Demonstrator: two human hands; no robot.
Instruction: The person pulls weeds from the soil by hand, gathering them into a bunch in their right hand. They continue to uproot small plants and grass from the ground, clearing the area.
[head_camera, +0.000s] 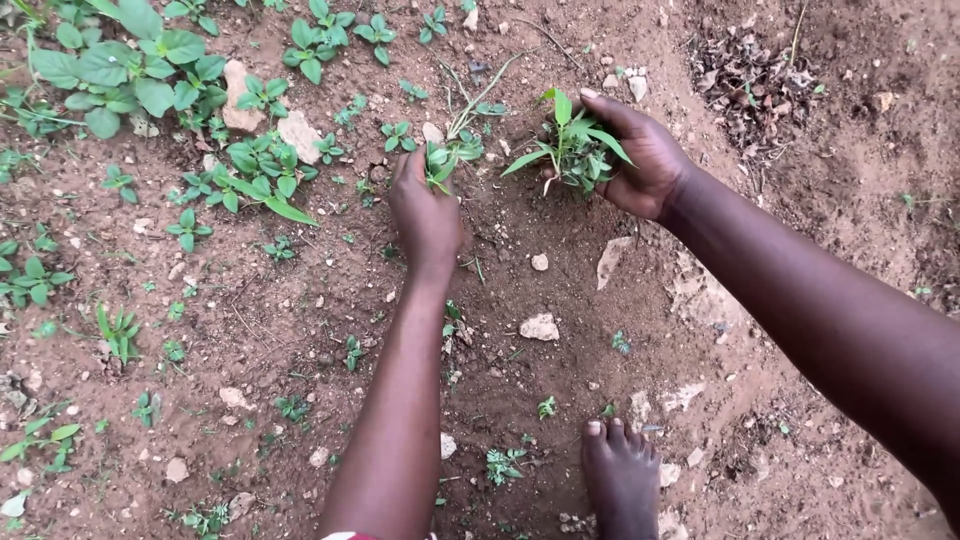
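I watch the right hand grip a bunch of pulled green leafy weeds, freeing the left hand to pinch a small green seedling just beside that bunch, in reddish-brown stony soil.

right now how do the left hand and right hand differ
The left hand lies back-up, fingers pinching a small weed still in the soil; the right hand is turned on its side, cupped around a bunch of weeds. The left hand's weed is a few leaves; the right hand's bunch is fuller, with long blades. Both hands are bare and closed on green plants.
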